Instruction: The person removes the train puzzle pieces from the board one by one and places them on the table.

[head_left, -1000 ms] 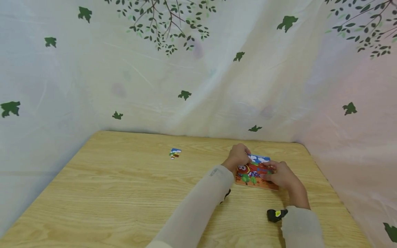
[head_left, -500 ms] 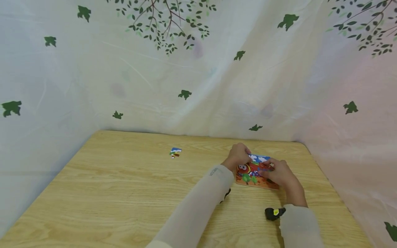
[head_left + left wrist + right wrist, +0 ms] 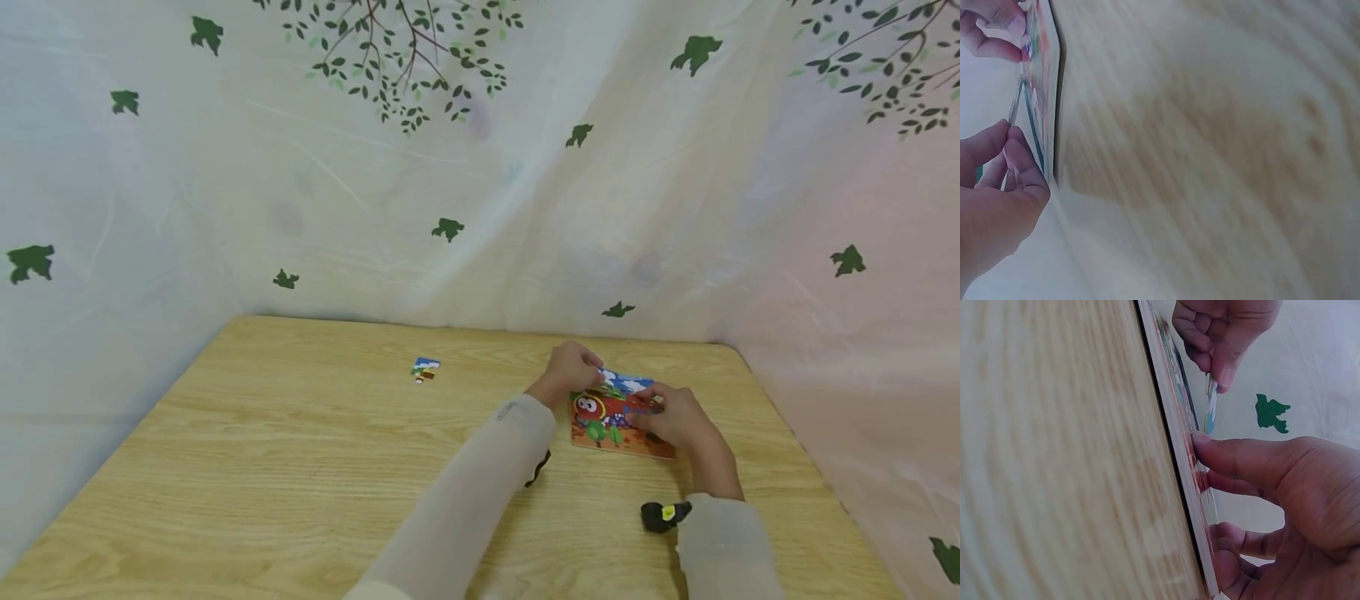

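Observation:
A jigsaw puzzle board (image 3: 617,447) with a red cartoon creature, an orange ground and a strip of blue sky lies at the table's right. My left hand (image 3: 572,367) is at its far left corner, thumb and forefinger pinching a thin puzzle piece (image 3: 1211,409). In the left wrist view the piece (image 3: 1016,103) stands tilted over the board, its lower end close to the surface. My right hand (image 3: 681,419) rests on the board's right part. Its thumb and fingers touch the picture, with other fingers near the board's edge in the right wrist view.
Several puzzle pieces (image 3: 425,369) lie grouped at the back, left of the board. The wooden table (image 3: 300,467) meets a pale curtain (image 3: 360,208) with leaf prints at its far edge. A black wrist camera (image 3: 663,517) sits by the right sleeve.
My left hand has lifted slightly and shifted left and away, tilting the pinched puzzle piece up. The right hand has slid a little left over the board, then stayed there.

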